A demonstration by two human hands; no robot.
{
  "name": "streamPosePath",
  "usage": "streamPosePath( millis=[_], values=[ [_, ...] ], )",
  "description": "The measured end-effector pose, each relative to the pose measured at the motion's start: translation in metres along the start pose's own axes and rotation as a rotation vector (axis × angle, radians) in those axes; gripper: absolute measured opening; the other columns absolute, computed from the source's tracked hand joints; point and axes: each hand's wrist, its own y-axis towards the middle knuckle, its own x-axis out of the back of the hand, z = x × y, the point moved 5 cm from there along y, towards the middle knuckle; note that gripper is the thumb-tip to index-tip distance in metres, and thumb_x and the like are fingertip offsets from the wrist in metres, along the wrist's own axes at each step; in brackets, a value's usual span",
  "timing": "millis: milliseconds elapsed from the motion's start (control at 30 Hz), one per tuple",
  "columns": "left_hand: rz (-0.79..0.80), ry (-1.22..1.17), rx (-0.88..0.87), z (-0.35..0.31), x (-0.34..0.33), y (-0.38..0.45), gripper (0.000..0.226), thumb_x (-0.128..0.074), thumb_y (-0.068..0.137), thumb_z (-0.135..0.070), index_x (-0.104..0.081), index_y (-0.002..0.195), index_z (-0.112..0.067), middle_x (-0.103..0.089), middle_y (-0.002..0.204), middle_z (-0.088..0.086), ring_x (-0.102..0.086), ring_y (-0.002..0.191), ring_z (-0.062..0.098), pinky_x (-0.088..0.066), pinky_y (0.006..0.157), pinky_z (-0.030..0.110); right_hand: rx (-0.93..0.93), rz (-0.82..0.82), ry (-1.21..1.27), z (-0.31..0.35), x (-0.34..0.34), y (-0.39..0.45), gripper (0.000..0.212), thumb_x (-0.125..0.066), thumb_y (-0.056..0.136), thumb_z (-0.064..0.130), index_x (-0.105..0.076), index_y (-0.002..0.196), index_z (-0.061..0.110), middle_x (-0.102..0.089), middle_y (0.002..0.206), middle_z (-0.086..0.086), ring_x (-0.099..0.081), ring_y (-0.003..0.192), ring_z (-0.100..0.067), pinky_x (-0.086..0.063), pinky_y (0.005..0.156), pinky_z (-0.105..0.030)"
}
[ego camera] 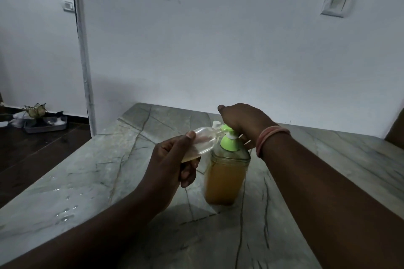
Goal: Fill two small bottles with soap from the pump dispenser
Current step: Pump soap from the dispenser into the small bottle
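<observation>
Head cam: my left hand [175,159] grips the small clear bottle [202,143], tilted, mouth at the green nozzle; my right hand [242,121] presses fingers-together on the pump dispenser [226,179].

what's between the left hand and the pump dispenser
Only the small bottle, held tilted by the left hand, mouth at the pump dispenser spout; head view.

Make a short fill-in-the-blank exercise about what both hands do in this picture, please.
1. The left hand holds a small clear bottle, tilted toward the ____ nozzle.
2. The right hand rests on top of the pump dispenser, which has a ____ pump head.
3. The dispenser stands on the ____ countertop.

Missing words: pump; green; marble
</observation>
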Motion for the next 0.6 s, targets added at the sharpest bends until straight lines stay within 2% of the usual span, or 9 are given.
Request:
streamPosePath(
  millis=[67, 133, 200, 300, 433, 500, 600],
  values=[
    [-0.008, -0.002, 0.005, -0.001, 0.001, 0.000, 0.038, -0.062, 0.093, -0.048, -0.077, 0.107, -0.016, -0.051, 0.062, 0.009, -0.038, 0.042, 0.011, -0.036, 0.038, 0.022, -0.021, -0.020, -0.090, -0.001, -0.002, 0.003, 0.043, -0.034, 0.100, 0.044, -0.056, 0.084, 0.010, -0.066, 0.112, -0.013, -0.060, 0.094, -0.029, -0.051, 0.089, -0.036],
    [-0.024, -0.004, 0.006, -0.002, 0.001, -0.001, 0.039, -0.063, 0.091, -0.050, -0.077, 0.108, -0.017, -0.051, 0.062, 0.010, -0.038, 0.043, 0.012, -0.036, 0.039, 0.022, -0.030, -0.069, -0.135, 0.000, -0.001, 0.005, 0.045, -0.037, 0.094, 0.051, -0.054, 0.076, 0.014, -0.070, 0.105, -0.012, -0.066, 0.092, -0.032, -0.053, 0.090, -0.038],
    [-0.020, -0.013, 0.008, -0.002, 0.000, -0.002, 0.040, -0.063, 0.091, -0.050, -0.077, 0.109, -0.018, -0.052, 0.063, 0.009, -0.038, 0.043, 0.012, -0.036, 0.039, 0.022, -0.027, -0.135, -0.177, 0.001, 0.004, 0.005, 0.045, -0.040, 0.089, 0.055, -0.057, 0.080, 0.015, -0.071, 0.100, -0.010, -0.068, 0.089, -0.032, -0.053, 0.089, -0.037],
    [-0.003, -0.020, 0.016, 0.000, 0.000, 0.000, 0.039, -0.061, 0.091, -0.051, -0.077, 0.109, -0.019, -0.052, 0.062, 0.008, -0.038, 0.043, 0.011, -0.036, 0.039, 0.022, -0.004, -0.240, -0.193, 0.003, 0.008, 0.009, 0.048, -0.042, 0.089, 0.058, -0.061, 0.092, 0.013, -0.067, 0.101, -0.005, -0.064, 0.091, -0.029, -0.046, 0.078, -0.033],
    [0.010, -0.026, 0.019, 0.003, 0.002, 0.001, 0.039, -0.061, 0.092, -0.051, -0.077, 0.110, -0.020, -0.053, 0.063, 0.007, -0.040, 0.044, 0.011, -0.037, 0.040, 0.022, 0.014, -0.172, -0.189, -0.004, -0.003, 0.020, 0.041, -0.044, 0.092, 0.047, -0.048, 0.070, 0.012, -0.058, 0.093, -0.007, -0.053, 0.085, -0.027, -0.039, 0.073, -0.033],
    [0.016, -0.015, 0.028, 0.004, 0.002, 0.000, 0.040, -0.062, 0.092, -0.050, -0.076, 0.112, -0.018, -0.052, 0.064, 0.008, -0.041, 0.044, 0.011, -0.037, 0.040, 0.023, 0.026, -0.158, -0.206, -0.004, -0.002, 0.022, 0.040, -0.047, 0.092, 0.045, -0.045, 0.067, 0.014, -0.052, 0.089, -0.006, -0.051, 0.084, -0.026, -0.038, 0.073, -0.032],
    [0.001, -0.011, 0.038, 0.002, 0.000, -0.001, 0.037, -0.058, 0.096, -0.046, -0.076, 0.112, -0.018, -0.051, 0.064, 0.007, -0.040, 0.045, 0.011, -0.037, 0.040, 0.023, 0.034, -0.136, -0.239, 0.001, 0.000, 0.019, 0.037, -0.050, 0.090, 0.045, -0.046, 0.066, 0.017, -0.053, 0.086, -0.005, -0.053, 0.082, -0.027, -0.040, 0.071, -0.032]
  ],
)
